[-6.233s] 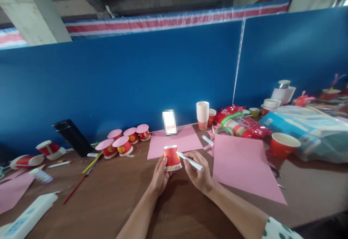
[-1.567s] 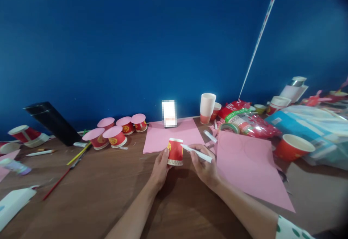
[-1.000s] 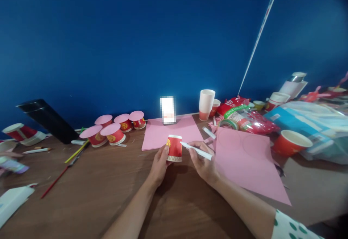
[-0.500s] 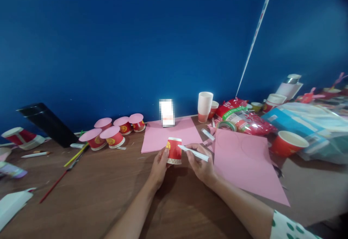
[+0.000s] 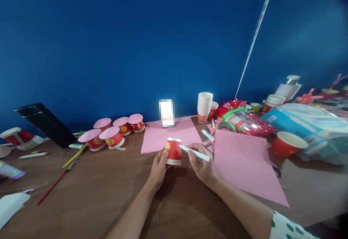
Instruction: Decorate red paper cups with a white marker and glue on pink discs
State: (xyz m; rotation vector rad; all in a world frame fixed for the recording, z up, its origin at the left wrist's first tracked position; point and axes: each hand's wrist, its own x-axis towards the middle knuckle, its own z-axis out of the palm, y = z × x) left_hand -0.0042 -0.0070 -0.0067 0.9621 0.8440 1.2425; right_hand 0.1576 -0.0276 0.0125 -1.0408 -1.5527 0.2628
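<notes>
A red paper cup [image 5: 174, 152] with a gold print and a zigzag band along its lower edge is held upright by my left hand [image 5: 160, 166], fingers wrapped round its left side. My right hand [image 5: 201, 164] grips a white marker pen [image 5: 199, 154], its tip pointing left at the upper right of the cup. Whether the tip touches the cup I cannot tell. Behind the cup lies a stack of pink paper [image 5: 152, 139]. Beside my right hand is another pink sheet [image 5: 244, 163] with faint circle outlines.
Several red cups topped with pink discs [image 5: 111, 133] stand at the left, near a tilted black bottle [image 5: 46, 124] and a thin red brush [image 5: 51, 187]. White stacked cups [image 5: 204, 104], a paper cup bag [image 5: 239, 117], a tape roll [image 5: 226, 126] and an orange-red cup [image 5: 285, 150] sit rightward.
The pen tip has shifted very slightly to the right of the cup. Both hands keep their grips, and the rest of the table looks the same.
</notes>
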